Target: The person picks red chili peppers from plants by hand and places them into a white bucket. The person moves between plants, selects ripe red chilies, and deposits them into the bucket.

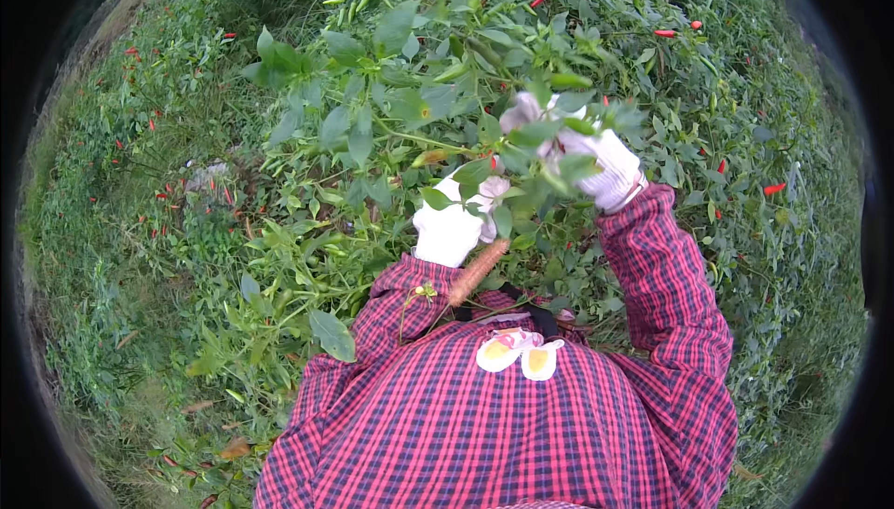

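Observation:
In the middle of the view, both of my hands wear white knit gloves and reach into a leafy chili pepper plant [419, 104]. My left hand [454, 219] is low among the leaves, its fingers curled just below a small red chili [494, 162]. Leaves cover part of those fingers, so any hold is unclear. Farther right and higher, my right hand [594, 160] is amid blurred leaves, with its fingertips partly hidden. A green chili [570, 81] hangs just above it.
A brown, bristly grass seed head [479, 273] stands by my left wrist. Red chilies [774, 189] and a cluster of green ones [353, 9] show among surrounding plants. Dense foliage encloses my front and sides. Something pale grey [208, 177] lies on the ground at left.

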